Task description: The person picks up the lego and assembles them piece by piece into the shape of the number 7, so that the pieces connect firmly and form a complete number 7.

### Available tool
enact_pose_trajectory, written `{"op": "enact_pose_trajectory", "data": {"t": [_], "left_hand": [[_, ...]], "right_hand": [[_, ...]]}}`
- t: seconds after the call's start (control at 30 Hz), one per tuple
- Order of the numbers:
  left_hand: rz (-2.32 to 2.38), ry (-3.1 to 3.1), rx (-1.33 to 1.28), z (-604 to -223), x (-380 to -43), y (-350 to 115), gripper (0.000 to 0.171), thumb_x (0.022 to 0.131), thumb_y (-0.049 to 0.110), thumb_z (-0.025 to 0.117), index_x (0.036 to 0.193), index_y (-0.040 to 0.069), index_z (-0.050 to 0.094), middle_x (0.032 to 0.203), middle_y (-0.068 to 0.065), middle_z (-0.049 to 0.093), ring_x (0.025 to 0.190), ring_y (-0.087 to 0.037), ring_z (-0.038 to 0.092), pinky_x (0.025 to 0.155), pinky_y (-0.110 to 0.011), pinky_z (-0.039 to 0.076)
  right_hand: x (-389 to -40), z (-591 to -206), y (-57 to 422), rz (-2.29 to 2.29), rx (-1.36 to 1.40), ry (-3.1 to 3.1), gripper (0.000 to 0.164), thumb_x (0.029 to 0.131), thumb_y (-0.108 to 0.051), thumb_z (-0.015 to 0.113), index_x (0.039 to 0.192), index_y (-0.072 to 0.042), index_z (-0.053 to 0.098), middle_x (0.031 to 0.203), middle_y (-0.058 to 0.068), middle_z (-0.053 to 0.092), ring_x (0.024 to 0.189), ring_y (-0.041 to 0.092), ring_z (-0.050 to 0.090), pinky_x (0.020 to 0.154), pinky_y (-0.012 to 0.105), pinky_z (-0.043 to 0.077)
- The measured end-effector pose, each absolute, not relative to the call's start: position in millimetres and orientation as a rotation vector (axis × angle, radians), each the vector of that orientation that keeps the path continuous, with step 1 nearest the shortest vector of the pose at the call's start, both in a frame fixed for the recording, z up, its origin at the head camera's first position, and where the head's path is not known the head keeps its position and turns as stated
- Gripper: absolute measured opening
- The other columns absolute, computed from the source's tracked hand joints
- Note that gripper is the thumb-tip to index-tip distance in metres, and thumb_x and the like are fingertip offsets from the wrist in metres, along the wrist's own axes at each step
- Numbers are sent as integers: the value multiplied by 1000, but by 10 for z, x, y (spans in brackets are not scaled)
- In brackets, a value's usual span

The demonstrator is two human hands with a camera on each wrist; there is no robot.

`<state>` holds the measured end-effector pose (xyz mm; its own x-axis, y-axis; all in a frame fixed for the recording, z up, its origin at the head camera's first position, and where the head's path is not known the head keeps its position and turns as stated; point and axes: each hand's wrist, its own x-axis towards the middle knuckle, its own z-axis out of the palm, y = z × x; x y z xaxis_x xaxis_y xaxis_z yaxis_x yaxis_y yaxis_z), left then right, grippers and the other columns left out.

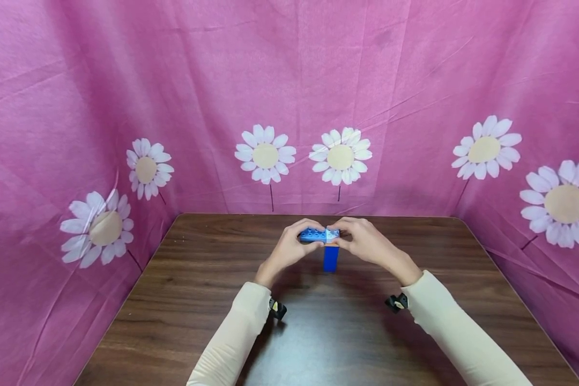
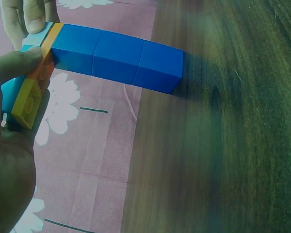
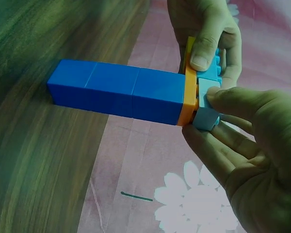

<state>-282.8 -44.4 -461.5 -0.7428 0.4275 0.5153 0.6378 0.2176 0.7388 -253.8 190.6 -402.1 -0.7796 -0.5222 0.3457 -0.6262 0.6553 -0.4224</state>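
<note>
A column of several stacked toy blocks rises from the table: blue blocks (image 2: 116,57) below, an orange block (image 3: 188,94) across them, and a yellow block (image 2: 26,103) jutting out on the left side. On top, a blue studded block (image 1: 312,235) and a pale blue block (image 1: 332,234) sit side by side. My left hand (image 1: 291,245) grips the blue studded block at the left, thumb in front. My right hand (image 1: 370,242) pinches the pale block between thumb and fingers. Orange studs show in a narrow gap beneath that pale block in the right wrist view.
The column's foot stands on a brown wood-grain table (image 1: 212,300). Pink cloth (image 1: 299,80) with printed daisies hangs behind the table and along both sides. Black straps (image 1: 277,309) hang at both wrists, below pale sleeves.
</note>
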Motion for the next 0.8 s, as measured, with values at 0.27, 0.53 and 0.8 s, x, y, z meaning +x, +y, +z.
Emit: {"op": "enact_pose_trajectory", "data": {"t": [0.27, 0.53, 0.8], "left_hand": [[-1554, -2300, -1004, -4625, -2835, -441, 30, 91, 9, 86, 119, 13, 77, 120, -3, 75, 111, -17, 70, 101, -31, 57], [-1552, -2318, -986, -4622, -2830, -442, 29, 91, 10, 86, 118, 13, 77, 120, -3, 75, 112, -17, 70, 101, -31, 57], [-1548, -2325, -983, -4606, -2830, -449, 29, 91, 10, 86, 118, 13, 77, 120, -2, 75, 111, -16, 69, 99, -29, 57]], "right_hand": [[-2535, -4034, 1902, 787, 922, -2687, 32, 95, -11, 81, 126, -2, 76, 124, 17, 76, 107, 30, 75, 86, 47, 64], [-2529, -4039, 1906, 806, 913, -2697, 33, 95, -13, 82, 126, -4, 76, 125, 16, 76, 108, 31, 76, 89, 47, 64], [-2543, -4067, 1898, 793, 905, -2687, 31, 95, -13, 82, 124, -4, 77, 121, 15, 77, 103, 30, 76, 87, 46, 64]]}}
